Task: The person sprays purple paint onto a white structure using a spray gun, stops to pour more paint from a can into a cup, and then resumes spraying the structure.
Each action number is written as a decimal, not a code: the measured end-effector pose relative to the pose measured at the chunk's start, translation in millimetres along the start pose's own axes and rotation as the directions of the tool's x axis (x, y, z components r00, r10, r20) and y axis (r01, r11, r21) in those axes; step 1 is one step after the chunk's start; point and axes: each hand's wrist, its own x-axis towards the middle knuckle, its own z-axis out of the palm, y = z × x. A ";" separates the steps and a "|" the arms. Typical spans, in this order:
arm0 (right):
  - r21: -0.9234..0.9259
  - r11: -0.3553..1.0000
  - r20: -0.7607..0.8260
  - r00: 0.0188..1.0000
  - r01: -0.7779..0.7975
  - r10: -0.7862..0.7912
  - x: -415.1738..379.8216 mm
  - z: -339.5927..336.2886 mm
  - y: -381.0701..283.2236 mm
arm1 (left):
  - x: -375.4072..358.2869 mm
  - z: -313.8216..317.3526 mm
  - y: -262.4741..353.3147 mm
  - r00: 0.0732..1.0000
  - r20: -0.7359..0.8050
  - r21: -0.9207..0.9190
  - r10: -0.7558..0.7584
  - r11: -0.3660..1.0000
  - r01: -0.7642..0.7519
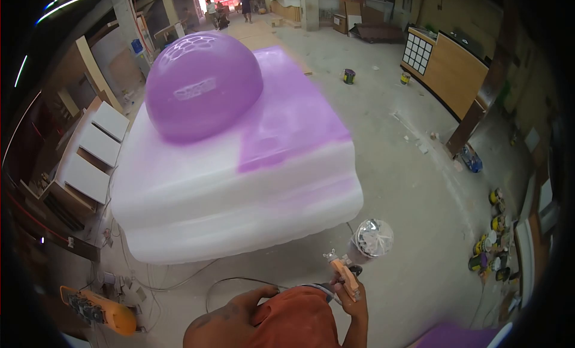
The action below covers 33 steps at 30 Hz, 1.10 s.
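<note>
My right hand (357,304) is wrapped round the handle of an orange spray gun (344,276), whose nozzle points up and away from me. A hose runs close by the hand at my waist. My left hand (266,291) rests low beside my orange-red shirt (296,318); its fingers are partly hidden. In front of me stands a large white moulded block (197,207) with stepped sides. A glossy purple dome (203,87) sits on it, and purple paint (293,123) covers part of the top to the right, with a fainter purple tint on the side.
A bucket (374,237) with a shiny, wrinkled cover stands just beyond the spray gun. Hoses (227,280) lie over the floor near an orange air compressor (99,312). Several paint cans (494,240) line the right side; white panels (93,153) lean at left. People (245,5) are far off.
</note>
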 end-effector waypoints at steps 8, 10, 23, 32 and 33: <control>-0.378 0.926 0.020 1.000 0.012 -0.005 39.9 -225.5 -1.0 | 174.3 6.6 212.8 0.988 0.003 -0.201 -0.155 0.968 0.152; -0.230 0.972 -0.058 0.998 -0.041 0.028 54.4 -275.7 -1.4 | 210.0 -18.3 323.6 0.987 -0.158 -0.103 0.039 0.993 -0.056; 0.057 0.998 -0.032 0.999 0.016 -0.014 256.8 -530.8 75.3 | 413.4 -70.5 634.9 0.946 -0.163 -0.481 0.279 0.815 -0.323; -0.145 0.987 0.338 0.941 0.067 -0.014 489.0 -728.3 53.4 | 421.2 -63.8 597.6 0.882 0.061 -0.566 -0.468 0.711 0.416; -0.183 0.966 0.358 0.903 -0.184 0.240 512.0 -741.3 30.8 | 432.1 -55.8 616.6 0.878 0.078 -0.585 -0.472 0.692 0.423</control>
